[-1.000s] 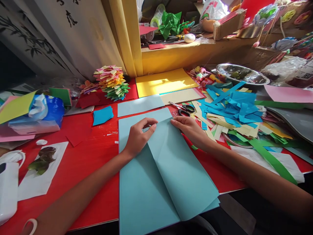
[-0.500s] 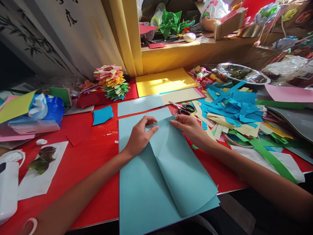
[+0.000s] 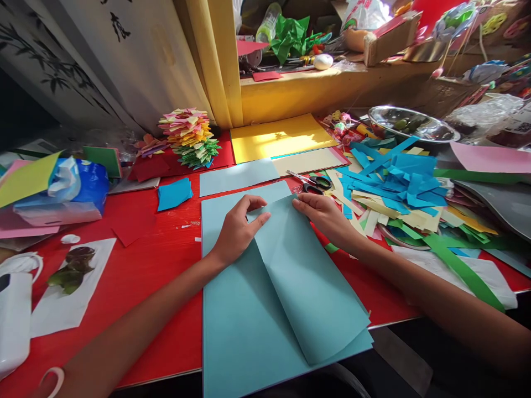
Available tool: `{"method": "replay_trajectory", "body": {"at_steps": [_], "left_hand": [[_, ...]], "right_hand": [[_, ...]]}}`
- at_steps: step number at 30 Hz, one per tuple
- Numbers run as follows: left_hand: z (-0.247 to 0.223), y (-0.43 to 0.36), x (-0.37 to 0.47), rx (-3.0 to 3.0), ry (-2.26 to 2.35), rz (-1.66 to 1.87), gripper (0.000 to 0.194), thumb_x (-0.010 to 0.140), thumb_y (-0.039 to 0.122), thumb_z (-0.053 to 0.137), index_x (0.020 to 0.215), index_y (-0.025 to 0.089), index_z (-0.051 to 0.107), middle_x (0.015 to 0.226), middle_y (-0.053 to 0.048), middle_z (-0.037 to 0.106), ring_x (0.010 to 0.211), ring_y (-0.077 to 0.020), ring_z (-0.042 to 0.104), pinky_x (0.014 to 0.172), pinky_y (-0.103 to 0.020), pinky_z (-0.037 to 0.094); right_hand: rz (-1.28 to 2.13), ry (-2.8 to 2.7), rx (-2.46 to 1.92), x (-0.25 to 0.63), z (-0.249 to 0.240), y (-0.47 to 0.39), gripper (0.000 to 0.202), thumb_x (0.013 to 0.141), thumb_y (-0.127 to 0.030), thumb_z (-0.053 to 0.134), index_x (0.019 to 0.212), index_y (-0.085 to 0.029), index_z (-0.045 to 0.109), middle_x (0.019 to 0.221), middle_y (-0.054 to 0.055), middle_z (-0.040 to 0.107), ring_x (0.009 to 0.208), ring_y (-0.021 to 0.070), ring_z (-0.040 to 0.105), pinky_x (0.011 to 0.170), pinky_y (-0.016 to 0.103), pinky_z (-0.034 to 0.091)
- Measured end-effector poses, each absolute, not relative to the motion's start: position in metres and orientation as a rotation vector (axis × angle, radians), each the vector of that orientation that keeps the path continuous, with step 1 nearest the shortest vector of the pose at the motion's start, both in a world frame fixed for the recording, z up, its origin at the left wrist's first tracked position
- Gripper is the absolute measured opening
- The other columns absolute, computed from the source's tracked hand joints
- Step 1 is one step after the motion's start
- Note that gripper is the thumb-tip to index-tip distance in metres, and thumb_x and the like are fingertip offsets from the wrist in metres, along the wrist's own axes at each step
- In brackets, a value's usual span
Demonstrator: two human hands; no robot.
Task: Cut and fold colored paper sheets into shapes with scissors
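A light blue sheet [image 3: 307, 276] is bent over from the left, its loose edge slanting down above a larger stack of light blue paper [image 3: 236, 320]. Thumb and fingers of my left hand [image 3: 240, 226] pinch the sheet's top left corner. At the top right corner, my right hand [image 3: 326, 218] grips the same sheet between thumb and curled fingers. Just behind the right hand lie black-handled scissors [image 3: 317, 183]. A narrower pale blue strip [image 3: 238, 178] rests beyond the stack.
Blue paper strips [image 3: 410, 177] are heaped at right, near a metal bowl [image 3: 415, 124]. Yellow paper [image 3: 282, 138] and a folded-paper stack [image 3: 191, 138] stand at the back. Left are a blue tissue pack [image 3: 91, 190], small blue squares [image 3: 174, 194] and a white device [image 3: 14, 326].
My right hand has shifted slightly to the right along the sheet's top edge. My left hand and the bent sheet look nearly the same.
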State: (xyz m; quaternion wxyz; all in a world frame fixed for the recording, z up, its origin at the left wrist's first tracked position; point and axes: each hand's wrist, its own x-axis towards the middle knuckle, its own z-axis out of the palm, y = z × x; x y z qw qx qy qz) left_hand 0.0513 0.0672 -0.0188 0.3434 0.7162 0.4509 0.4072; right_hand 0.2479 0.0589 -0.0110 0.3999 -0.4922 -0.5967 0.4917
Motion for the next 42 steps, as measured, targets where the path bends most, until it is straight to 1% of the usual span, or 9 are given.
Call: {"method": "replay_trajectory", "body": {"at_steps": [6,8,19,27,30,33,36,39,42], "left_hand": [[-0.0196,0.0679,0.0507,1.865,1.196,1.083,0.019,0.08,0.031,0.059,0.096,0.022,0.055,0.1,-0.001,0.06,0.097,-0.0143,0.055,0.088,-0.026,0.043],[-0.0194,0.0679,0.0508,1.858,1.193,1.078,0.02,0.08,0.032,0.059,0.097,0.022,0.054,0.101,-0.001,0.059,0.098,-0.0145,0.055,0.087,-0.026,0.043],[-0.0218,0.0687,0.0509,1.819,1.189,1.084,0.021,0.079,0.032,0.06,0.098,0.022,0.055,0.101,-0.002,0.058,0.095,-0.0149,0.054,0.076,-0.024,0.042],[-0.022,0.0711,0.051,1.799,1.196,1.088,0.025,0.079,0.032,0.06,0.102,0.023,0.055,0.102,-0.002,0.058,0.096,-0.0149,0.052,0.075,-0.023,0.041],[-0.0211,0.071,0.0508,1.742,1.2,1.065,0.023,0.081,0.035,0.057,0.102,0.024,0.057,0.098,-0.001,0.058,0.085,-0.0128,0.052,0.072,-0.023,0.041],[-0.0206,0.0715,0.0503,1.653,1.182,1.04,0.023,0.083,0.037,0.054,0.101,0.024,0.06,0.086,0.0,0.056,0.071,-0.011,0.049,0.061,-0.022,0.042],[-0.0204,0.0722,0.05,1.609,1.152,1.069,0.023,0.082,0.035,0.055,0.1,0.024,0.062,0.079,0.0,0.053,0.066,-0.0104,0.046,0.055,-0.02,0.041],[-0.02,0.0717,0.0504,1.627,1.146,1.12,0.022,0.081,0.034,0.056,0.099,0.023,0.063,0.084,-0.001,0.057,0.07,-0.011,0.049,0.056,-0.02,0.042],[-0.0194,0.0704,0.0508,1.659,1.175,1.134,0.024,0.081,0.034,0.056,0.1,0.023,0.064,0.093,-0.003,0.061,0.079,-0.0128,0.053,0.063,-0.021,0.044]], "right_hand": [[1.238,-1.531,-1.202,0.2475,-0.0123,0.0594,0.036,0.077,-0.052,0.06,0.073,-0.017,0.05,0.072,0.001,0.05,0.062,0.0116,0.045,0.049,0.022,0.033],[1.238,-1.524,-1.211,0.2469,-0.0113,0.0585,0.038,0.077,-0.053,0.059,0.073,-0.016,0.051,0.071,0.002,0.051,0.062,0.0121,0.046,0.049,0.023,0.034],[1.276,-1.431,-1.202,0.2458,-0.0103,0.0576,0.027,0.079,-0.043,0.059,0.075,-0.017,0.053,0.07,0.002,0.054,0.06,0.0129,0.051,0.048,0.023,0.038],[1.257,-1.426,-1.155,0.2483,-0.0131,0.0614,0.03,0.075,-0.047,0.064,0.079,-0.018,0.056,0.073,0.003,0.057,0.066,0.0156,0.054,0.05,0.024,0.04],[1.25,-1.408,-1.121,0.2494,-0.0127,0.0621,0.027,0.077,-0.043,0.063,0.081,-0.017,0.057,0.076,0.003,0.058,0.065,0.0144,0.053,0.052,0.024,0.041],[1.252,-1.381,-1.106,0.2501,-0.0119,0.062,0.024,0.078,-0.04,0.062,0.08,-0.017,0.057,0.075,0.002,0.057,0.064,0.0134,0.052,0.052,0.024,0.041],[1.271,-1.369,-1.101,0.2498,-0.0109,0.0618,0.022,0.078,-0.038,0.063,0.08,-0.017,0.056,0.075,0.002,0.057,0.066,0.0146,0.054,0.054,0.025,0.043],[1.296,-1.366,-1.101,0.2492,-0.0102,0.0621,0.021,0.078,-0.037,0.063,0.082,-0.018,0.056,0.078,0.002,0.059,0.071,0.0164,0.057,0.058,0.027,0.046],[1.309,-1.364,-1.109,0.2497,-0.0103,0.0625,0.022,0.077,-0.038,0.063,0.087,-0.019,0.058,0.084,0.003,0.061,0.076,0.0182,0.059,0.063,0.029,0.048]]}}
